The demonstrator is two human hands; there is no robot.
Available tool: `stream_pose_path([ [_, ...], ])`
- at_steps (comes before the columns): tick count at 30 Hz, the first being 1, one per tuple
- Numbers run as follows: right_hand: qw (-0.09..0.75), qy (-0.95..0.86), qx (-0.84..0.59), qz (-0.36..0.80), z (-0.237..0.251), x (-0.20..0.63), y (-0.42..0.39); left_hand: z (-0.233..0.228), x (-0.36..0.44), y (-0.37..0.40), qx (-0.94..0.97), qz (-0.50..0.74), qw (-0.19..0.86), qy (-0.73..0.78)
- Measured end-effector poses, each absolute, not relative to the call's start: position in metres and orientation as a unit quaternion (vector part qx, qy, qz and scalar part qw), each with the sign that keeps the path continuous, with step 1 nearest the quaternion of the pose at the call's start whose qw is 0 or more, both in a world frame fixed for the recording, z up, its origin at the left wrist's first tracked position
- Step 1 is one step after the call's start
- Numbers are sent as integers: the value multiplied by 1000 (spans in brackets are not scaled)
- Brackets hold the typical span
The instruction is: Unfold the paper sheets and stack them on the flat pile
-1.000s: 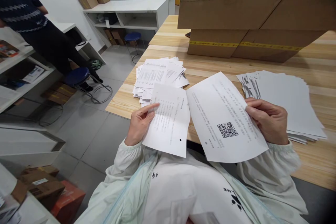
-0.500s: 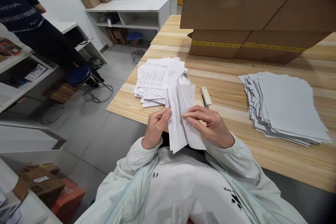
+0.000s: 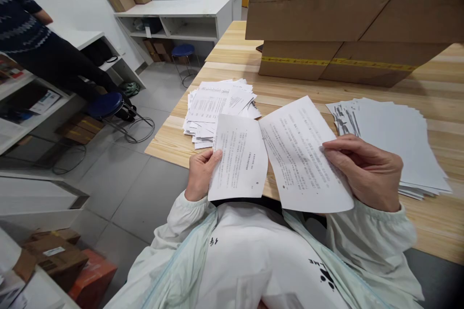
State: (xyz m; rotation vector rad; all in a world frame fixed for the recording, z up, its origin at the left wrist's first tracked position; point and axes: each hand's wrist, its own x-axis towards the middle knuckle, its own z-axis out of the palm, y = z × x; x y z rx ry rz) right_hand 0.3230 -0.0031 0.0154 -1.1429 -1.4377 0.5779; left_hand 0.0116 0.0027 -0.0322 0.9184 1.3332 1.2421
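My left hand [image 3: 202, 174] pinches the left edge of a printed sheet [image 3: 237, 159] between thumb and fingers. In my right hand [image 3: 366, 169] is the right edge of another printed sheet [image 3: 306, 159], tilted outward. The two sheets meet near their top inner corners and spread apart below; I cannot tell whether they are joined. Both are held above the table's front edge. Behind the left sheet lies a messy pile of printed papers [image 3: 210, 101]. A stack of mostly blank-faced papers [image 3: 395, 140] lies beyond my right hand, which partly covers it.
Large cardboard boxes [image 3: 297, 60] stand at the back of the wooden table [image 3: 232, 65]. To the left are a blue stool [image 3: 105, 105], a standing person [image 3: 54, 48] and white shelves [image 3: 188, 7]. An orange box [image 3: 90, 280] sits on the floor at lower left.
My right hand has moved right, opening one sheet away from the other. My left hand has shifted slightly left. The stapler seen earlier is now hidden behind the right sheet.
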Motion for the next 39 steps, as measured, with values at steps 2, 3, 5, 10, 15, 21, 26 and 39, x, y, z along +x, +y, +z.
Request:
stream_pose_path([
  [2,568,-618,-480,255,15,322,-4,-32,12,3,384,516,526,556],
  [3,567,-624,-473,257,16,320,-4,-32,13,4,384,516,527,555],
  [5,561,-645,-447,263,17,312,-4,-32,17,4,384,519,531,548],
  [10,412,-794,-313,320,9,275,-3,-29,36,2,376,536,562,506],
  [15,309,-877,-247,272,-11,244,-3,-24,45,0,352,575,566,475],
  [21,247,-904,-257,234,-20,239,-7,-24,44,-3,377,560,578,459],
  [26,372,-863,-273,207,-8,245,-13,-11,34,-4,463,504,522,509],
  [39,539,-611,-508,280,-5,291,-3,44,16,14,797,308,352,381],
])
